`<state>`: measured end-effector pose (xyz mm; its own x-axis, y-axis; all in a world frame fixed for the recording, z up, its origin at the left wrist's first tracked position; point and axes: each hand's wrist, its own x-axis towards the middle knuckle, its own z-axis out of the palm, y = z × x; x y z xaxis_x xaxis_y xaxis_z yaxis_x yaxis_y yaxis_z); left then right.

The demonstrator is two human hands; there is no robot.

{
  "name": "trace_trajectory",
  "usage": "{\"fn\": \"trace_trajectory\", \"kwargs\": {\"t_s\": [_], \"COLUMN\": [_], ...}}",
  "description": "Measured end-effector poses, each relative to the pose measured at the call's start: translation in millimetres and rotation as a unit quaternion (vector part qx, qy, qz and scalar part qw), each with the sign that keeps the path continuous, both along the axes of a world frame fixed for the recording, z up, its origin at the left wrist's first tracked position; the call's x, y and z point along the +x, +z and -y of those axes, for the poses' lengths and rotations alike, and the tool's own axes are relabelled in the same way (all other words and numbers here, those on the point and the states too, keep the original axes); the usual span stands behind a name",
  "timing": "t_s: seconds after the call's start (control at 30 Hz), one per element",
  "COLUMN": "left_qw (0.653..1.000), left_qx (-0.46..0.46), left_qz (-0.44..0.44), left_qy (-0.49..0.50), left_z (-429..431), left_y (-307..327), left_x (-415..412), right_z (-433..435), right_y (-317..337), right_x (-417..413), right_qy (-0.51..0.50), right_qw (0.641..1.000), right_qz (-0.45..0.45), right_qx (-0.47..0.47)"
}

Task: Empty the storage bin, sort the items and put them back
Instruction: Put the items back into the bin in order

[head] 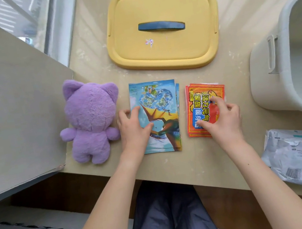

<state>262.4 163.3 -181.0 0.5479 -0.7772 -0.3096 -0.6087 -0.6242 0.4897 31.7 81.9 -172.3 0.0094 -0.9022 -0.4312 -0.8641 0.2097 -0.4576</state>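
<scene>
The storage bin [265, 88] stands open on the tabletop [201, 157]. Near the bin lie the red packets [202, 95]. The right hand [222, 118] pinches them with bent fingers. Farther from the bin, the left hand [132, 128] presses flat fingers on the picture cards [155, 98]. Farthest away lies the purple plush cat [90, 119]. It is best to make each pile's edges match, then lift one whole pile at a time.

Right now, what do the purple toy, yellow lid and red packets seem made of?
The purple toy: plush fabric, fuzzy nap. The yellow lid: probably moulded plastic, matte, smooth rounded rim. The red packets: likely thin plastic film or foil, glossy print, slightly wrinkled edges.
</scene>
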Motion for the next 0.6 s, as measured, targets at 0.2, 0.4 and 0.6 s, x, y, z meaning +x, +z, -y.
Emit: {"fn": "trace_trajectory", "kwargs": {"t_s": [0.2, 0.4, 0.6], "left_qw": [0.995, 0.982, 0.983], "left_qx": [-0.034, -0.069, -0.093], "left_qz": [-0.096, -0.161, -0.153], "left_qy": [0.010, 0.066, 0.033], "left_z": [3, 1, -9], "left_y": [6, 10, 11], "left_x": [-4, -8, -8], "right_z": [-1, 5, 0], "right_y": [0, 4, 6], "right_x": [5, 5, 6], "right_qy": [-0.037, -0.019, -0.053], "right_qw": [0.998, 1.000, 0.998], "right_qz": [0.052, -0.010, 0.042], "right_qx": [0.010, -0.008, -0.010]}}
